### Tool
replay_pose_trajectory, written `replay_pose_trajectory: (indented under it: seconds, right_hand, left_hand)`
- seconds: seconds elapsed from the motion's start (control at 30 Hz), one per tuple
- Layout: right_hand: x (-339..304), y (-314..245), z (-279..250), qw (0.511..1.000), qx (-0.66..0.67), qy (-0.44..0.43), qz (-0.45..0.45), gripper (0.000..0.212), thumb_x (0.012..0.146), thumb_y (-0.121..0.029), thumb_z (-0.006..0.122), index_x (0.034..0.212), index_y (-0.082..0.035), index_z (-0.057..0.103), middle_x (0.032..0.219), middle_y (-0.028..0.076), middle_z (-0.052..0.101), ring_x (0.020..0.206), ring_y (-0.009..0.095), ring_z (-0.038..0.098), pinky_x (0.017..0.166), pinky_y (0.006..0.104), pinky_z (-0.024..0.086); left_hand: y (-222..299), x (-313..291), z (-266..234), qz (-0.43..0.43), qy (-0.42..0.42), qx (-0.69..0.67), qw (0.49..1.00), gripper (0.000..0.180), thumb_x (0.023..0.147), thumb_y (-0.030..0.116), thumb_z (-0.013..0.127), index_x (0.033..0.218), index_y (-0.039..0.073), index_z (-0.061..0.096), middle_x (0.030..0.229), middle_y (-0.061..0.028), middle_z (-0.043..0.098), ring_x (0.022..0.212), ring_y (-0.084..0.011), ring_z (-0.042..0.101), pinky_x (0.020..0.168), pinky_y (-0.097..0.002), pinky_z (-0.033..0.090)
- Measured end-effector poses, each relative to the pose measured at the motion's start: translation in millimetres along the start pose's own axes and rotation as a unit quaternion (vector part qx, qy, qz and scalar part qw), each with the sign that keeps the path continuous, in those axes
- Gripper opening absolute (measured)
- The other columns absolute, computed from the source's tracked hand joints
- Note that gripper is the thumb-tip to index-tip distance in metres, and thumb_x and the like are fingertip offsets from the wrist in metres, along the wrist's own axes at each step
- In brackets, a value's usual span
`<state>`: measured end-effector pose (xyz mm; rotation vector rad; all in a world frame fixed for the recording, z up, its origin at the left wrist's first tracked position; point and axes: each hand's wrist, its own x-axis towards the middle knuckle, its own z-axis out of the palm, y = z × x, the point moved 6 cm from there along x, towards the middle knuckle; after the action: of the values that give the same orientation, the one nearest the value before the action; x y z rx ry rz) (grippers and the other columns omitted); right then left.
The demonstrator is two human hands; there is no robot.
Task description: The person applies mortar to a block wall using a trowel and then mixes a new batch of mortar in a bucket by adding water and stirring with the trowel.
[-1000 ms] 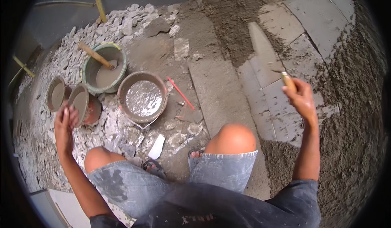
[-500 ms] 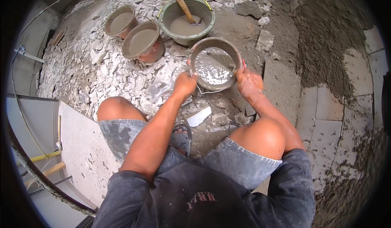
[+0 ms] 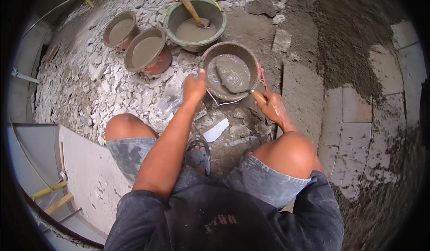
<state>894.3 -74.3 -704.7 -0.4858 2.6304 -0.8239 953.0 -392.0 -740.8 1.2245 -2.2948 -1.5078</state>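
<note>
**A:** State the condition of the right grip.

**B:** The right hand (image 3: 273,108) is closed around the wooden handle of a trowel (image 3: 259,97). From this grip the trowel points forward and left. Its working end lies within the mouth of a bucket (image 3: 237,49), under a mound of wet mortar (image 3: 233,74) (the metal of the blade is hidden).

**A:** State the condition of the left grip.

**B:** The left hand (image 3: 195,89) is located to the left of the right grip, at the near left side of the same bucket. The thumb lies against the rim and the fingers are curled. Whether they pinch the bucket cannot be determined.

**A:** List the items around both grips.

**B:** Between the hands, a wire handle (image 3: 220,103) hangs at the bucket's near side. Just beyond the right grip is a thin red strip (image 3: 263,77). Beyond the left grip stands a green tub (image 3: 174,17) containing a wooden-handled tool (image 3: 187,4). Forward and left of that grip are two reddish buckets (image 3: 157,64) of grey mix. Rubble (image 3: 96,90) spreads to its left. A white shard (image 3: 216,130) lies between the grips, nearer the body. Well right of the right grip are mortar-smeared blocks (image 3: 354,145).
</note>
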Motion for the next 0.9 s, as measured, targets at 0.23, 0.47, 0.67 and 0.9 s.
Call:
replay_pose_trajectory:
  seconds: [0.23,0.47,0.67,0.9]
  right_hand:
    - [-6.9,-20.4,-34.5,0.998,0.022,0.016,-0.054,0.031,0.087,-0.023,0.075,0.105,0.002,0.073,0.093,0.025,0.073,0.087,0.040,0.073,0.083,0.0472,0.056]
    - [3.0,-110.0,-96.6,0.977,0.016,-0.051,-0.204,0.043,0.079,-0.025,0.085,0.110,0.000,0.068,0.093,0.018,0.073,0.088,0.029,0.070,0.080,0.0398,0.053]
    - [-7.7,-89.5,-142.7,0.910,0.340,-0.102,-0.214,0.042,0.081,-0.021,0.087,0.114,-0.002,0.070,0.088,0.003,0.069,0.076,0.011,0.066,0.064,0.0268,0.053]
    - [-182.3,154.1,-319.3,0.773,0.389,0.497,0.061,0.016,0.094,-0.019,0.074,0.092,-0.010,0.061,0.069,-0.004,0.052,0.054,0.004,0.052,0.043,0.0205,0.040]
  left_hand:
    - [86.6,-8.0,-57.8,0.072,-0.053,-0.224,0.971,0.083,0.095,0.043,0.072,0.150,-0.011,0.042,0.139,-0.0236,0.059,0.125,-0.0282,0.058,0.107,-0.0380,0.044]
    - [96.5,19.9,-206.2,0.103,0.003,-0.328,0.939,0.066,0.095,0.044,0.072,0.148,0.009,0.053,0.148,-0.0086,0.053,0.137,-0.0251,0.048,0.109,-0.0426,0.038]
    - [86.1,37.8,-205.8,0.069,0.029,-0.367,0.927,0.065,0.097,0.043,0.070,0.150,0.009,0.051,0.152,-0.0099,0.051,0.140,-0.0255,0.047,0.111,-0.0423,0.037]
    - [105.2,26.0,-176.9,0.064,-0.018,-0.359,0.931,0.070,0.097,0.043,0.072,0.151,0.007,0.048,0.150,-0.0106,0.051,0.140,-0.0252,0.048,0.111,-0.0401,0.038]
